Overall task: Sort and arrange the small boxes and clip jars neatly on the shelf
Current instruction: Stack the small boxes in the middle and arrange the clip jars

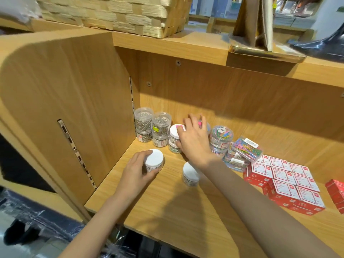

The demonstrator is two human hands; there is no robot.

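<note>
On the wooden shelf (167,207), my left hand (135,174) grips a white-lidded clip jar (154,160) standing on the board. My right hand (193,138) reaches further back, its fingers curled round a white-lidded jar (174,132) stacked on another jar, and it partly hides a jar with pink behind it. Clear jars of silver clips (143,125) are stacked in the back left corner. One more white-lidded jar (190,174) stands under my right forearm. Jars of coloured clips (221,138) and flat clear boxes of coloured clips (245,149) lie to the right.
Red and white small boxes (284,183) lie in rows at the right, with another red box (337,194) near the frame edge. The shelf's side panel (70,108) closes the left. A woven basket (119,13) and a gold box (260,34) sit on the top board.
</note>
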